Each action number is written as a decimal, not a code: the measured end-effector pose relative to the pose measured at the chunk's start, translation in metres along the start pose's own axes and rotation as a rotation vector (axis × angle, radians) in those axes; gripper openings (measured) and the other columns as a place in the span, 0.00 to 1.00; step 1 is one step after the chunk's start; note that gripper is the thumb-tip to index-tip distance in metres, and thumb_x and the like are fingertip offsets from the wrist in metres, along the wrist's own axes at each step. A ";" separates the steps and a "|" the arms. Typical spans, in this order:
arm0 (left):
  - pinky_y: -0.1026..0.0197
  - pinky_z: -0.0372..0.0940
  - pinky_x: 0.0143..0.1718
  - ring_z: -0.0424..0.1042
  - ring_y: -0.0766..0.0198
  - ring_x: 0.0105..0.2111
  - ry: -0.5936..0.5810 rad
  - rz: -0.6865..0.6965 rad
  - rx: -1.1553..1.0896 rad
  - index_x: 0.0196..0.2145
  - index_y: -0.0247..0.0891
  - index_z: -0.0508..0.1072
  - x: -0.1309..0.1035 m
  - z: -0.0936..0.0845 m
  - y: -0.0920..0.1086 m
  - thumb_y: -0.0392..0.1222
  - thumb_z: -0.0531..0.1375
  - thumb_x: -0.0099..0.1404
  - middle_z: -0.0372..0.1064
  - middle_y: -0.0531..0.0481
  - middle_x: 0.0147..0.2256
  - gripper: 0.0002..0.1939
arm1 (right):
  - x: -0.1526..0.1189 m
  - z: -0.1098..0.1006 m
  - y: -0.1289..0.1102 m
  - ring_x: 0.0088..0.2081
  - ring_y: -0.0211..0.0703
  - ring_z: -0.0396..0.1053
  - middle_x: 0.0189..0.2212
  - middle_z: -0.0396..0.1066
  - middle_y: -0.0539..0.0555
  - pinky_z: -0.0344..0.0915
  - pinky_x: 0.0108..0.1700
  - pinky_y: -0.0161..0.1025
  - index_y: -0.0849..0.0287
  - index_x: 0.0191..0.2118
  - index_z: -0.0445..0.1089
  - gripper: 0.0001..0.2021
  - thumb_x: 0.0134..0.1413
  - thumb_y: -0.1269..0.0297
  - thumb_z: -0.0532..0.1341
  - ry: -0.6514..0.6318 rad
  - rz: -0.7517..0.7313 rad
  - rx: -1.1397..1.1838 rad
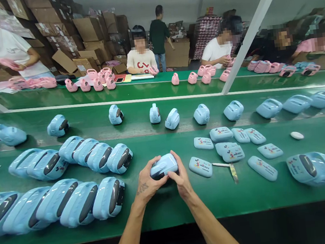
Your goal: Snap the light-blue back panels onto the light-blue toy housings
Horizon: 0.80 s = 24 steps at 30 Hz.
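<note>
Between my two hands is a light-blue plastic casing (168,161) with a dark panel on its lower left side. My left hand (148,178) grips it from the left, thumb along the near edge. On the other side my right hand (182,174) wraps its right end, thumb pressed on the front. To the right lie several loose blue covers (200,167) printed with a cartoon mouse and lettering. A thin white-handled tool (221,164) with a yellowish tag rests among them. Left of my hands, similar casings with dark windows (109,197) stand in two rows.
More blue casings (202,114) sit along a green belt (140,130) beyond. A finished-looking casing (314,168) and a white oval piece (297,135) are at the right. Across the line, several people work by pink casings (98,84); a slanted white post (250,33) crosses the view.
</note>
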<state>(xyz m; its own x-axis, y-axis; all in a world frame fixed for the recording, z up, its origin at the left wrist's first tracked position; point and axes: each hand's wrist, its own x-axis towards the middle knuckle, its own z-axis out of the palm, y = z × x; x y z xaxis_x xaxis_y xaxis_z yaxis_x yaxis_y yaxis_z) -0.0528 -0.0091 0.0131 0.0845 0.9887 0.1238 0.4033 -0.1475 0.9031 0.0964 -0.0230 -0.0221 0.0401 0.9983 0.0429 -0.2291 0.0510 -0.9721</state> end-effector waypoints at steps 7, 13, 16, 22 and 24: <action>0.49 0.64 0.60 0.71 0.49 0.57 0.018 -0.001 -0.080 0.50 0.44 0.78 -0.002 0.003 0.001 0.40 0.69 0.49 0.74 0.48 0.56 0.27 | -0.005 0.016 0.004 0.53 0.54 0.69 0.56 0.69 0.55 0.67 0.58 0.50 0.53 0.66 0.58 0.38 0.47 0.64 0.62 0.144 0.094 0.135; 0.48 0.64 0.61 0.71 0.47 0.58 0.033 -0.073 -0.160 0.49 0.43 0.80 -0.003 0.006 0.002 0.39 0.70 0.48 0.74 0.46 0.56 0.27 | -0.005 0.022 0.011 0.51 0.53 0.71 0.54 0.71 0.56 0.69 0.54 0.48 0.55 0.66 0.58 0.39 0.45 0.66 0.61 0.199 0.126 0.205; 0.48 0.63 0.61 0.71 0.47 0.57 0.040 -0.094 -0.172 0.49 0.42 0.80 -0.001 0.006 0.003 0.41 0.70 0.49 0.75 0.45 0.55 0.26 | -0.004 0.016 0.010 0.51 0.54 0.71 0.54 0.71 0.55 0.69 0.55 0.49 0.54 0.66 0.57 0.38 0.46 0.65 0.62 0.168 0.132 0.197; 0.49 0.66 0.58 0.75 0.48 0.52 -0.020 -0.095 -0.057 0.50 0.45 0.79 0.012 0.003 0.011 0.44 0.72 0.49 0.77 0.49 0.51 0.28 | 0.027 -0.019 -0.015 0.65 0.55 0.58 0.62 0.65 0.54 0.54 0.66 0.49 0.51 0.58 0.70 0.23 0.58 0.54 0.61 -0.067 -0.175 -0.212; 0.50 0.68 0.55 0.75 0.49 0.49 -0.064 -0.077 -0.013 0.51 0.47 0.77 0.018 0.002 0.013 0.45 0.72 0.49 0.78 0.50 0.49 0.29 | 0.042 -0.023 -0.017 0.61 0.54 0.64 0.55 0.72 0.55 0.55 0.65 0.47 0.52 0.51 0.76 0.18 0.60 0.52 0.60 -0.079 -0.207 -0.293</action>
<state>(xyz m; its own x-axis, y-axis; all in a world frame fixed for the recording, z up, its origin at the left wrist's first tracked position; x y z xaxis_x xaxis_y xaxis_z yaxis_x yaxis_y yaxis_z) -0.0444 0.0066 0.0267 0.1123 0.9933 0.0278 0.3991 -0.0707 0.9142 0.1243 0.0178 -0.0086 -0.0215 0.9674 0.2523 0.0645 0.2532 -0.9653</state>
